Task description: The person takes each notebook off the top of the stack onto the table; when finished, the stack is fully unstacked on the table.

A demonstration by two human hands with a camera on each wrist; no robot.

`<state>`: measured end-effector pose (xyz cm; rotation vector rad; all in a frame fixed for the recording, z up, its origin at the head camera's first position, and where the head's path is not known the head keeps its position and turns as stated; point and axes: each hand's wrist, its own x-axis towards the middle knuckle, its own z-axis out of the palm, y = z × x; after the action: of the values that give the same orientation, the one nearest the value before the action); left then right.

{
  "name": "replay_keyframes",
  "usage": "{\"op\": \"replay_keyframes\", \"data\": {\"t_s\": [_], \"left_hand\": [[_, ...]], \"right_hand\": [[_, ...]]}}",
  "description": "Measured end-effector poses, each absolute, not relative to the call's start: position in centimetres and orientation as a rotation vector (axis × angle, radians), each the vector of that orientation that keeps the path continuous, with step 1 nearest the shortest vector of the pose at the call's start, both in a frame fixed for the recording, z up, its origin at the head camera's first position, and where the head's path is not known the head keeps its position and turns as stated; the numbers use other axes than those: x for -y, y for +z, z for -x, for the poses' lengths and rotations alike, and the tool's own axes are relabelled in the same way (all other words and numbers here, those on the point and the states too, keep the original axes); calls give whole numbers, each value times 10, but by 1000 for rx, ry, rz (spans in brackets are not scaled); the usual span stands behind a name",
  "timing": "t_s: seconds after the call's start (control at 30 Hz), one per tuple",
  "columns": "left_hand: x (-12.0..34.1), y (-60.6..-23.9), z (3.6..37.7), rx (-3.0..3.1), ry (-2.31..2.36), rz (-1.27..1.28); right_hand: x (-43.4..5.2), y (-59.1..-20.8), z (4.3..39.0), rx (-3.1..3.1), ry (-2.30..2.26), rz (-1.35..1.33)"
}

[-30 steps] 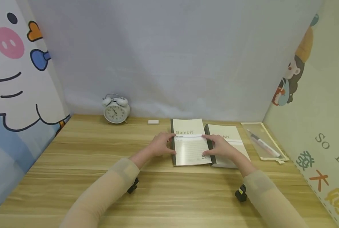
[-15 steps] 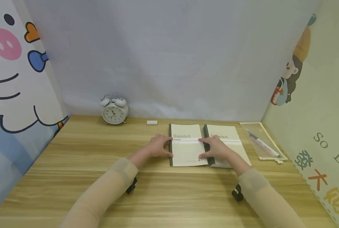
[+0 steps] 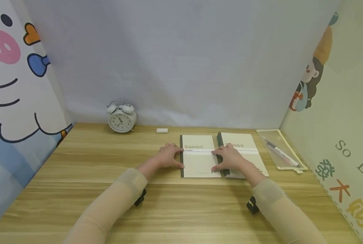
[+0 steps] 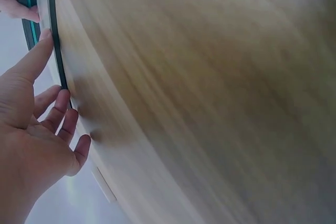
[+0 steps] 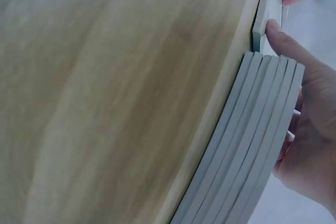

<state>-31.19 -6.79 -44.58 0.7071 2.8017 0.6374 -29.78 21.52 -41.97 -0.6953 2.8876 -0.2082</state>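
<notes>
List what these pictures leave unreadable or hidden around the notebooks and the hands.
- Stack of notebooks: the head view hides how many lie under the top cover; the right hand covers part of its title.
- Single notebook: the small print is too small.
- Alarm clock: the time is too small.
- Left hand: the left wrist view's edge cuts it off.

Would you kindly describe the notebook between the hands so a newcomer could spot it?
On the wooden desk, right of the white alarm clock, lies a cream notebook with a dark spine. The left hand and right hand flank it; unlike the stack of notebooks beside it, it lies single.
</notes>
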Motion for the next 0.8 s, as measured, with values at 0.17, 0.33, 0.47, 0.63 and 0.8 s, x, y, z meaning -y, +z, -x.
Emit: {"op": "replay_keyframes", "data": {"t_s": [0.17,0.33,0.47,0.63,0.8], "left_hand": [[65,-443,310,-2812,615,-693],[60,-434,307,-2832,601,-663],[54,-423,304,-2847,640,-693],[45,-409,299,-2835,724,-764],[31,-401,295,-2840,777,-828]], "right_hand": [[-218,-419,296,-2900,-316,702],[-226,-416,294,-2892,-473,714],[-232,-412,293,-2915,-511,740],[-245,-401,288,-2926,-630,727],[-264,-391,286,-2967,-713,714]]}}
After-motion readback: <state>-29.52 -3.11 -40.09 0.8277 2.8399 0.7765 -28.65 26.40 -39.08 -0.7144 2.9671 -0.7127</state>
